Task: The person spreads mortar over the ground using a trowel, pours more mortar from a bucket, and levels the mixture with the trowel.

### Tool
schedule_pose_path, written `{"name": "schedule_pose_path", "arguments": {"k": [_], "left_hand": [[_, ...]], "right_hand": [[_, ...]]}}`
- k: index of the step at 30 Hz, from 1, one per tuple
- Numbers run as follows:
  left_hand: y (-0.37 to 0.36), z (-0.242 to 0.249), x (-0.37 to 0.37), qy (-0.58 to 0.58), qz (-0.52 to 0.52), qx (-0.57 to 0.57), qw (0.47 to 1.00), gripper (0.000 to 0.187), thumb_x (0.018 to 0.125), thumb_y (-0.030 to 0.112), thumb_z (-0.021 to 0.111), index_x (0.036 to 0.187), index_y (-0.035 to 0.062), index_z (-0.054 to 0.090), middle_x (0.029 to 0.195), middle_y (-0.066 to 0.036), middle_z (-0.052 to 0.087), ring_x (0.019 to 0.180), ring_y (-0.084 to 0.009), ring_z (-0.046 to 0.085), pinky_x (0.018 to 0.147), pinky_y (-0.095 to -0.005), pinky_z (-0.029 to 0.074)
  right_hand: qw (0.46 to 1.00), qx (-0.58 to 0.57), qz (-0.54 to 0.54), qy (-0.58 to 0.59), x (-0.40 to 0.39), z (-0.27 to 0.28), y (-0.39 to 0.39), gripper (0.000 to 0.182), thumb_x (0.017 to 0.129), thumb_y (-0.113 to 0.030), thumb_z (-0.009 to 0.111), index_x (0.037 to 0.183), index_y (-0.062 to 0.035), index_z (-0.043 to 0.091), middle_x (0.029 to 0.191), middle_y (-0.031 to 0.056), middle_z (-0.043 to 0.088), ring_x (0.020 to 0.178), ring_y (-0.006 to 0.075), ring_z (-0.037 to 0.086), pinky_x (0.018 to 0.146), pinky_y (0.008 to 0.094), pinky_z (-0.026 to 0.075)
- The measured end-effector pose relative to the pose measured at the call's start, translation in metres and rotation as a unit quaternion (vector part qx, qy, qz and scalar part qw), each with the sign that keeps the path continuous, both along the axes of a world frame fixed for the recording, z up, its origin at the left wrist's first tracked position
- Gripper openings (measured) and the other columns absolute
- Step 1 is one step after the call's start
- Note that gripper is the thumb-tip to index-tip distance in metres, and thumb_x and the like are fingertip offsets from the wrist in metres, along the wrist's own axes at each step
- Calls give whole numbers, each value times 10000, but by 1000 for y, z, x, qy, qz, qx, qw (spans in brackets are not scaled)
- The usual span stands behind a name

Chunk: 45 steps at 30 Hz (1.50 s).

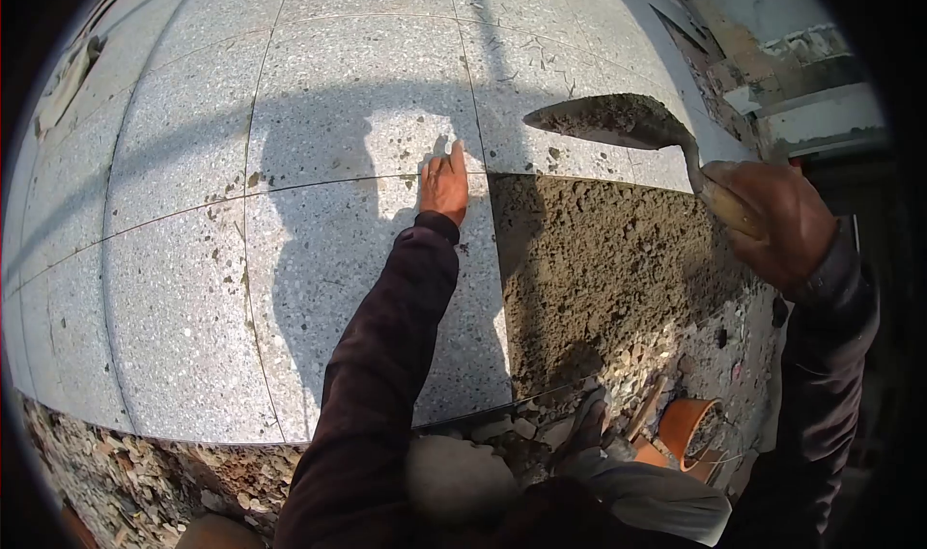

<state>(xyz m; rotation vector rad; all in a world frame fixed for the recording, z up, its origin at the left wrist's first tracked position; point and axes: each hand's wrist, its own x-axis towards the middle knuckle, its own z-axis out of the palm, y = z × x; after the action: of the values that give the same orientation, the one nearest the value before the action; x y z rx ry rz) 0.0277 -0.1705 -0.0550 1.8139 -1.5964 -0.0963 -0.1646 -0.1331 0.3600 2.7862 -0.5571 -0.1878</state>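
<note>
Where terrazzo tiles [338, 56] spread toward twelve o'clock, a mortar bed [608, 250] lies exposed at three. Near one, a smeared trowel [613, 122] is gripped by its handle in the right hand [790, 223], likely for blade control; the left hand [444, 194], extended and seemingly empty, rests centrally, perhaps for balance.

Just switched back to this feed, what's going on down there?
The person's right hand grips a trowel by its handle, its gritty blade held beyond a rough patch of wet-looking mortar. The left hand is at the speckled tiles, beside that patch, holding no tool. The patch has no tile on it at this moment.
</note>
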Motion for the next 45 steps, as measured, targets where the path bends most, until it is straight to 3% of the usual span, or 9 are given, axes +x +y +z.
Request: {"name": "schedule_pose_path", "arguments": {"k": [9, 15, 17, 22, 24, 29, 31, 36, 45], "left_hand": [[47, -14, 22, 99, -64, -41, 992, 779, 755, 104, 643, 1339, -61, 154, 1230, -259, 387, 1133, -395, 363, 985, -419, 301], [160, 58, 36, -47, -228, 67, 970, 516, 768, 53, 589, 1237, -14, 385, 1208, -225, 455, 1122, -378, 440, 958, -387, 377], [188, 85, 43, -52, -252, 148, 955, 414, 776, 53, 583, 1168, 4, 459, 1117, -205, 530, 1038, -356, 515, 879, -379, 436], [216, 194, 29, -97, -247, 320, 909, 272, 787, 60, 585, 1052, 14, 545, 980, -181, 606, 909, -332, 590, 768, -377, 484], [218, 231, 13, -100, -227, 328, 911, 258, 783, 58, 593, 1033, 3, 557, 971, -178, 611, 907, -329, 591, 766, -374, 483], [194, 285, -74, -165, -231, 342, 896, 327, 808, 96, 575, 1113, -5, 516, 1063, -196, 570, 989, -354, 529, 857, -386, 428], [187, 278, -116, -155, -303, 320, 884, 363, 803, 98, 591, 1146, 24, 498, 1079, -172, 563, 997, -347, 532, 844, -370, 442], [196, 207, -173, -108, -410, 332, 843, 382, 796, 115, 601, 1162, 69, 502, 1051, -148, 578, 975, -318, 543, 834, -384, 445], [194, 214, -137, -191, -340, 388, 835, 428, 772, 106, 604, 1185, 114, 492, 1013, -138, 568, 929, -336, 533, 809, -410, 438]], "right_hand": [[936, 61, -347, -27, -230, -30, 118, 478, 668, -101, 602, 1119, -8, 474, 1014, 218, 551, 914, 416, 540, 802, 446, 443], [583, 318, -745, -69, -330, -144, 145, 662, 722, -207, 634, 1274, -21, 319, 876, 218, 591, 669, 318, 608, 582, 410, 479], [715, 229, -649, -124, -405, -254, 149, 743, 700, -235, 657, 1308, -8, 295, 857, 220, 597, 699, 327, 610, 597, 407, 487], [698, 238, -643, -204, -314, -379, 115, 784, 758, -232, 564, 1372, 21, 145, 966, 290, 566, 850, 405, 576, 684, 449, 475], [675, 353, -648, 2, -255, -326, 100, 695, 792, -248, 543, 1347, 6, 212, 1046, 265, 534, 918, 372, 571, 739, 462, 463], [746, 389, -498, -211, -271, -298, 113, 455, 767, -235, 568, 1148, -36, 417, 844, 216, 590, 839, 411, 574, 690, 472, 467], [742, 373, -469, -301, -296, -313, 131, 426, 758, -295, 583, 1086, -49, 467, 856, 214, 597, 828, 400, 582, 706, 482, 461], [808, 500, -296, -95, -295, -309, 166, 371, 820, -364, 496, 1074, -94, 506, 881, 191, 605, 848, 380, 585, 735, 477, 465], [700, 245, -664, -98, -452, -306, 107, 498, 828, -450, 477, 1134, -60, 519, 926, 246, 588, 892, 378, 584, 765, 460, 472]]}}
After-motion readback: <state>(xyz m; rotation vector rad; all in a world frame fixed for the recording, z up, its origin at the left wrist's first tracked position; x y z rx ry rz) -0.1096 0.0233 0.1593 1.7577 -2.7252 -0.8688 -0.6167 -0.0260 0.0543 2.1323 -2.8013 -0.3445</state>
